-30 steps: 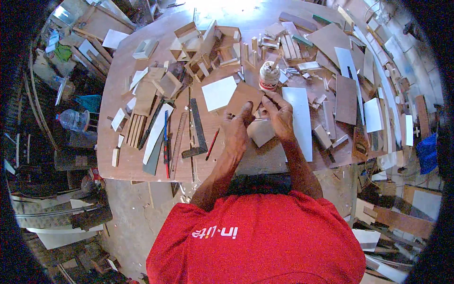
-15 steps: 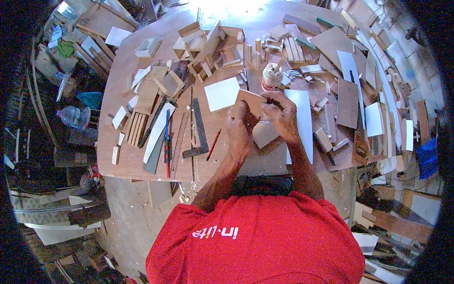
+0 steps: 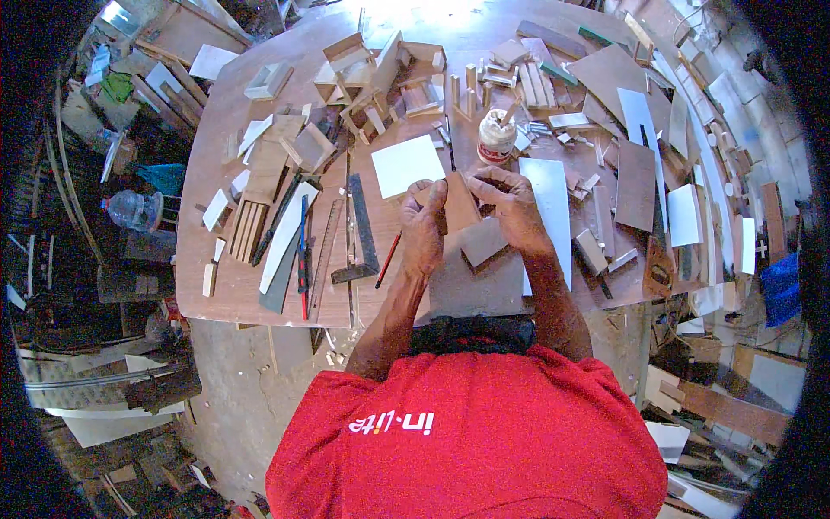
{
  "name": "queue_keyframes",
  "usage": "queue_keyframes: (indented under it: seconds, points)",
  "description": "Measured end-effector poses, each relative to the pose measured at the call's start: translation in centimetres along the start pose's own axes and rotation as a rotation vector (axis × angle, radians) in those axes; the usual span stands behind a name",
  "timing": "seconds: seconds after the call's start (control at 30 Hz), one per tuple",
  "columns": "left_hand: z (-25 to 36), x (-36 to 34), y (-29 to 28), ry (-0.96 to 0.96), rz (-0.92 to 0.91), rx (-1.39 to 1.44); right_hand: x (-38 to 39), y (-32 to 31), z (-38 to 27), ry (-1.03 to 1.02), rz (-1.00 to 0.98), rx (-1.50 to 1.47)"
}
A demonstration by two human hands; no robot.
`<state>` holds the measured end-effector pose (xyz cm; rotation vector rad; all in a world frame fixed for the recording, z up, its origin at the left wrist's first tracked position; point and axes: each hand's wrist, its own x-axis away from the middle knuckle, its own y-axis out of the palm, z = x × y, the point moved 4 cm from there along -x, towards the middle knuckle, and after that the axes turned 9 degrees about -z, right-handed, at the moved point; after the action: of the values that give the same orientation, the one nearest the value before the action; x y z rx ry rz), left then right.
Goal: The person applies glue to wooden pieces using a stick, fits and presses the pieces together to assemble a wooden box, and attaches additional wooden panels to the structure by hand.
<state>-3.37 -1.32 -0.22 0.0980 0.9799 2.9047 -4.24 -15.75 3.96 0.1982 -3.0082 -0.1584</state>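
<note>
Two hands of mine work close together above the table [image 3: 233, 285], nearer its near edge than its far one. My left hand [image 3: 422, 216] pinches a thin brown panel [image 3: 458, 203] between thumb and bent fingers; my right hand [image 3: 512, 203] curls at the panel's right edge, thumb and fingertips close together, and I cannot tell whether they grip it or something small. Just below lies a brown block [image 3: 484, 242], over a dark board [image 3: 475, 284] reaching toward the near edge. A white panel [image 3: 406, 167] sits beyond my left hand, a long white board [image 3: 546, 216] to my right, and a jar [image 3: 497, 140] with a stick in it stands farther out. Left of me lie a red pencil [image 3: 388, 259] and a dark try square [image 3: 365, 233]. Toward the far edge, small wooden frames [image 3: 386, 71] look already joined; the panel I hold seems a single piece, fixed to nothing visible, and loose strips [image 3: 534, 86] near the far right corner appear unjoined.
</note>
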Motion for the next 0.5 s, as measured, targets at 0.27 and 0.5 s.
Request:
queue_keyframes:
  seconds: [0.27, 0.5]
  points:
    - [0.3, 0.0, -1.8, -0.169, -0.034, -0.406, 0.2, -0.7, 0.6, -0.006, -0.05, 0.253]
    - [1.0, 0.3, -0.5, -0.281, -0.105, -0.666, 0.1, -1.0, 2.0, -0.102, -0.09, 0.211]
